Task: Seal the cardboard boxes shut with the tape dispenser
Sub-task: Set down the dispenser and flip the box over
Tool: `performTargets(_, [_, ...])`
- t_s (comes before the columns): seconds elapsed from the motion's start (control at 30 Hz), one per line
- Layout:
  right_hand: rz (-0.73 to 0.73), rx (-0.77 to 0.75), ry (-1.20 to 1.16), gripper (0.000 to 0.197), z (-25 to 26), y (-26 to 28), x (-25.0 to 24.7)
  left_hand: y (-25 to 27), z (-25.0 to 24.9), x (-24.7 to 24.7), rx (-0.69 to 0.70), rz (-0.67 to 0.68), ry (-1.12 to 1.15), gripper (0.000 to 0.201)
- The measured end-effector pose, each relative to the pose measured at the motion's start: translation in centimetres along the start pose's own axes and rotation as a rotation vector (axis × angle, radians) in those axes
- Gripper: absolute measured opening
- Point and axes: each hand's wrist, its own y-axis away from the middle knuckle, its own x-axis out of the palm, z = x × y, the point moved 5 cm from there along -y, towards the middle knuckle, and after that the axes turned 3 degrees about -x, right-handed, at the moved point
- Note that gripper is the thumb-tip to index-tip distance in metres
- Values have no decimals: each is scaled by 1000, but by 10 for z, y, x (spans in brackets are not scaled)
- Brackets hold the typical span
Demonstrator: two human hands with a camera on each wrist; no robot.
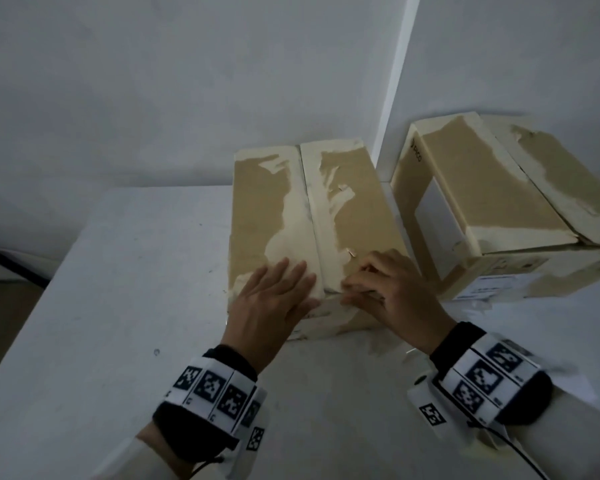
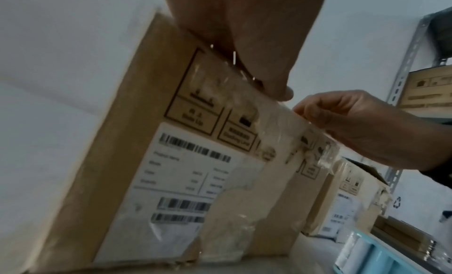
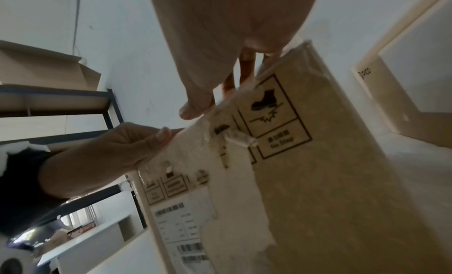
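Observation:
A tan cardboard box with torn white patches stands on the white table, its two top flaps meeting at a middle seam. My left hand lies flat on the left flap at the near edge, fingers straight. My right hand is curled over the near top edge just right of the seam. There its fingers pinch a wrinkled strip of clear tape that runs down the front face over the printed label. My right thumb lies along that edge. No tape dispenser shows in the head view.
A second, similar box sits at the right against the wall corner. The left wrist view shows a light-blue holder with white rolls low on the right and metal shelving behind. Bare tabletop lies left of the box.

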Motion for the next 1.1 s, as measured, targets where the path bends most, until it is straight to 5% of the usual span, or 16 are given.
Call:
performTargets(0.33, [37, -73, 64, 48, -14, 4, 2, 7, 9, 1, 127, -76, -62, 52])
performTargets(0.5, [18, 33, -38, 55, -37, 11, -9, 14, 46, -4, 14, 4, -130, 49])
performTargets(0.7, [21, 87, -110, 60, -51, 16, -15, 20, 74, -11, -125, -52, 237, 57])
performTargets(0.83, [16, 148, -126, 49, -59, 24, -22, 30, 84, -23, -188, -157, 236, 33])
performTargets(0.93, [-21, 192, -140, 53, -56, 31, -20, 37, 83, -25, -257, -234, 289, 40])
performTargets(1.1, [-86, 280, -157, 30, -53, 32, -17, 36, 84, -25, -298, -247, 370, 37])
